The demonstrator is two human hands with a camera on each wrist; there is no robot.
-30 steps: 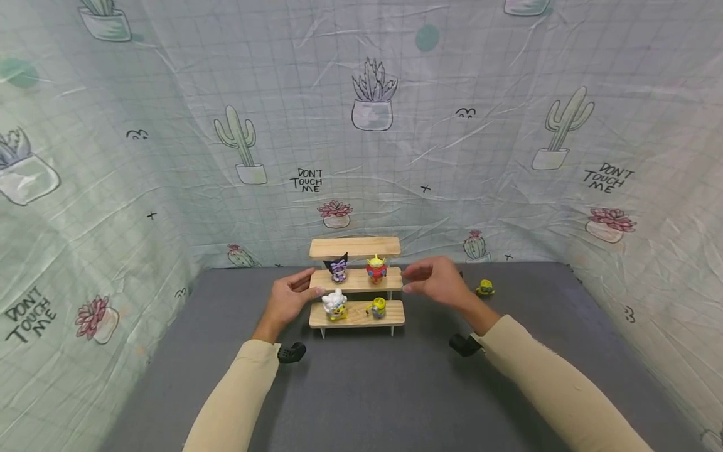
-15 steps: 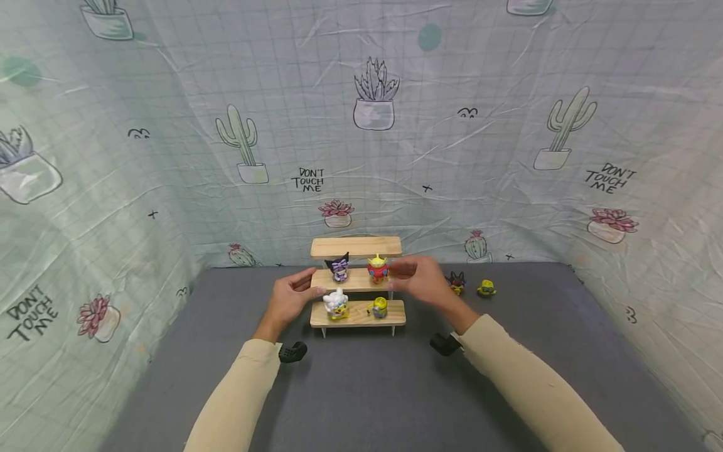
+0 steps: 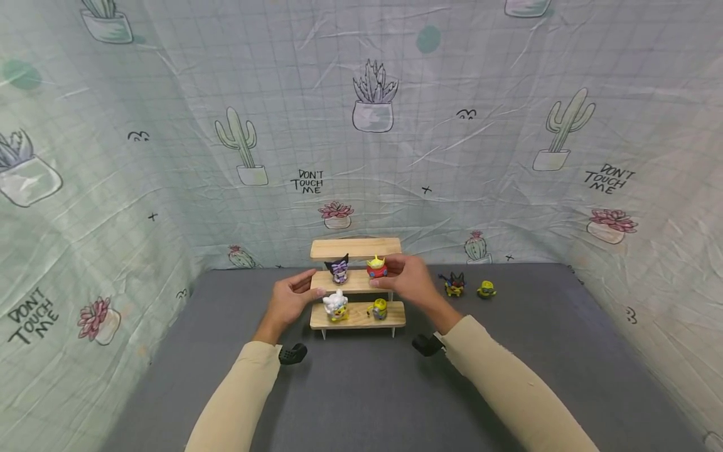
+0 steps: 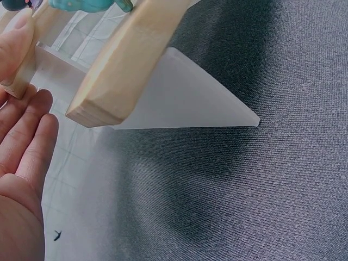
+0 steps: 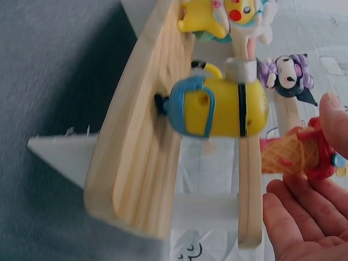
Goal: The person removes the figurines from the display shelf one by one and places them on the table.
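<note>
A three-tier wooden display shelf (image 3: 358, 321) stands near the back of the table. My left hand (image 3: 287, 300) grips the left end of its middle board, thumb on top, fingers at the end in the left wrist view. At that board's right side, my right hand (image 3: 411, 279) pinches a figurine (image 3: 376, 268) with a yellow head and red body. Its waffle-cone base (image 5: 291, 155) shows in the right wrist view, between thumb and fingers. To its left sits a purple-and-black figurine (image 3: 339, 270). The bottom board carries a white-and-yellow figurine (image 3: 336, 306) and a Minion figurine (image 3: 380, 308).
The shelf's top board (image 3: 356, 248) bears nothing. Right of the shelf, a black-eared figurine (image 3: 454, 285) and a small yellow figurine (image 3: 486, 289) stand on the grey table (image 3: 361, 389). A printed cloth (image 3: 282, 125) surrounds the back and sides.
My right hand has moved left from beside the shelf onto the red-bodied figurine. The black-eared figurine has come into sight from behind the right arm. My left hand stays put.
</note>
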